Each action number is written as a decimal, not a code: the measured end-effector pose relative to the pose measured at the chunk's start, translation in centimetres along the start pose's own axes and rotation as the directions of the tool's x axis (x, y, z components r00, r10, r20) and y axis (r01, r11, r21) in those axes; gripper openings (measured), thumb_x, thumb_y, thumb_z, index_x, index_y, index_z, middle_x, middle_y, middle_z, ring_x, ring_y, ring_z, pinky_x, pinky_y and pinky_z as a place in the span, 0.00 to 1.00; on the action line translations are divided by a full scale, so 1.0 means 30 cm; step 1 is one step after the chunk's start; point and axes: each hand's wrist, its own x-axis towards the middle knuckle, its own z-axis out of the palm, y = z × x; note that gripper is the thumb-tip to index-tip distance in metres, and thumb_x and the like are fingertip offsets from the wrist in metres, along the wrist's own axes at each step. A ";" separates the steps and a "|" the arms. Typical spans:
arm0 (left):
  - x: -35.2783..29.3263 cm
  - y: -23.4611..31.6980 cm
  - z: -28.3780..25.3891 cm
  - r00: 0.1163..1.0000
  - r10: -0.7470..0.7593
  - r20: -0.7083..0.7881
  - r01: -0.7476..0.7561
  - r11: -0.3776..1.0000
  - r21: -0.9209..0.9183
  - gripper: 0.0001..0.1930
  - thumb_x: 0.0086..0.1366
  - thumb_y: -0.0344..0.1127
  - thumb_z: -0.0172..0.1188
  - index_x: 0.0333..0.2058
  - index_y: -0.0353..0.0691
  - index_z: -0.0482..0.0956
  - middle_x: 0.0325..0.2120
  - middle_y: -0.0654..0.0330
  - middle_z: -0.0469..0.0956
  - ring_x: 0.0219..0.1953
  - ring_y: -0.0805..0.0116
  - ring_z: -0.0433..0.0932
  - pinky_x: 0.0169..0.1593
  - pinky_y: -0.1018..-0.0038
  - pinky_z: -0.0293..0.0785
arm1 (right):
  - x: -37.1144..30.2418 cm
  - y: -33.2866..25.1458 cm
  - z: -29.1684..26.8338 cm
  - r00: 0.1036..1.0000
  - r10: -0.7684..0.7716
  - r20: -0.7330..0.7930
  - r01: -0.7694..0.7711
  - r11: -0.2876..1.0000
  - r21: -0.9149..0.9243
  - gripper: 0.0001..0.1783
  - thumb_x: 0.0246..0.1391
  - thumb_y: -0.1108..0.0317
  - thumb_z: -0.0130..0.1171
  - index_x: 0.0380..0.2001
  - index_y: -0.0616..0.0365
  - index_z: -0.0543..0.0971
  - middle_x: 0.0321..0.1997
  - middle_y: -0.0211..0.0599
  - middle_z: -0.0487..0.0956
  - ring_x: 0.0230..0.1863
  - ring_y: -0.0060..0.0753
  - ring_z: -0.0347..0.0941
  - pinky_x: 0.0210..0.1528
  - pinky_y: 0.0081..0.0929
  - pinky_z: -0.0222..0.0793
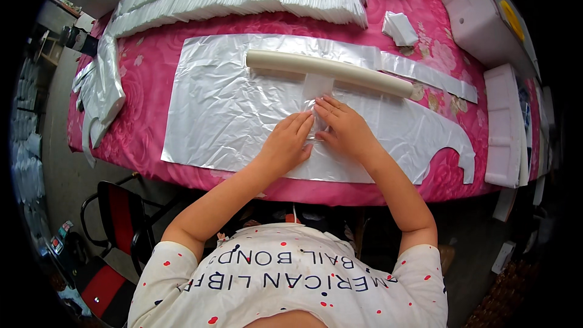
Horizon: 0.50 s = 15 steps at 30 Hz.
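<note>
A large silvery-white plastic bag (212, 109) lies flat and creased, with a curved handle cutout at its right end. Across its upper part rests a long cream-coloured tube (340, 71). A small folded piece of translucent film (317, 87) sits just below the tube's middle. My left hand (288, 141) lies on the bag, fingers stretched toward the film's lower end, thumb apart. From the other side, my right hand (346, 126) touches the film's lower end with outstretched fingertips. What lies under the fingers is partly hidden.
Long rows of folded white plastic packets (243, 0) line the back of the pink floral tablecloth (146, 91). A few loose packets (399, 28) and a plastic strip (431, 76) lie right. White foam boxes (507, 124) border the right edge; plastic bags (106, 94) hang at left.
</note>
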 end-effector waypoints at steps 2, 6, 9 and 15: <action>0.018 -0.007 -0.005 1.000 0.022 0.012 -0.022 1.000 0.020 0.29 0.46 0.28 0.61 0.50 0.31 0.66 0.52 0.50 0.66 0.53 0.54 0.67 0.56 0.65 0.64 | 0.007 0.030 -0.012 1.000 0.004 0.016 -0.006 0.994 0.112 0.26 0.39 0.74 0.62 0.47 0.59 0.74 0.53 0.40 0.72 0.59 0.43 0.64 0.58 0.33 0.62; 0.037 -0.031 -0.018 0.993 0.119 0.022 -0.120 0.988 0.098 0.24 0.47 0.25 0.57 0.47 0.30 0.69 0.49 0.50 0.70 0.50 0.55 0.70 0.53 0.68 0.67 | 0.026 0.047 -0.018 1.000 0.020 -0.006 -0.019 0.986 0.165 0.22 0.40 0.79 0.56 0.44 0.60 0.75 0.50 0.41 0.75 0.55 0.43 0.67 0.57 0.34 0.63; 0.034 -0.024 -0.044 0.985 0.172 0.024 -0.173 0.982 0.070 0.21 0.49 0.23 0.54 0.45 0.30 0.71 0.46 0.52 0.74 0.47 0.57 0.73 0.51 0.68 0.70 | 0.020 0.062 -0.006 0.998 -0.037 -0.042 0.042 0.991 0.125 0.21 0.39 0.81 0.55 0.41 0.59 0.77 0.47 0.39 0.76 0.52 0.43 0.70 0.54 0.34 0.65; -0.071 -0.016 -0.045 0.904 0.426 -0.021 -0.425 0.904 0.034 0.21 0.48 0.26 0.56 0.45 0.33 0.73 0.44 0.54 0.75 0.47 0.59 0.74 0.50 0.66 0.71 | -0.084 -0.017 0.043 0.983 -0.098 -0.156 0.123 0.979 0.160 0.17 0.34 0.83 0.56 0.31 0.55 0.80 0.38 0.30 0.80 0.42 0.36 0.75 0.44 0.29 0.71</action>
